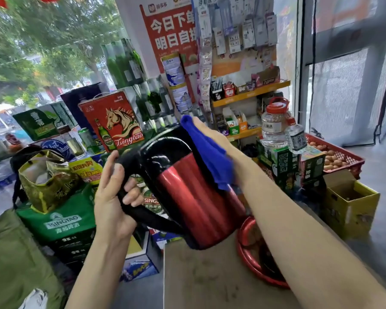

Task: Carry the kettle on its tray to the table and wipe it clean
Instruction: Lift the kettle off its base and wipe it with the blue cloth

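Observation:
A red kettle with a black lid and black handle hangs tilted in the air above the grey table. My left hand grips its black handle on the left side. My right hand presses a blue cloth against the kettle's upper right side, near the lid. The round red tray lies on the table under my right forearm, which hides much of it.
Stacked beer cartons and a gold gift bag crowd the floor left of the table. Behind stand a yellow shelf of small goods, clear jars, a red crate of eggs and a yellow cardboard box.

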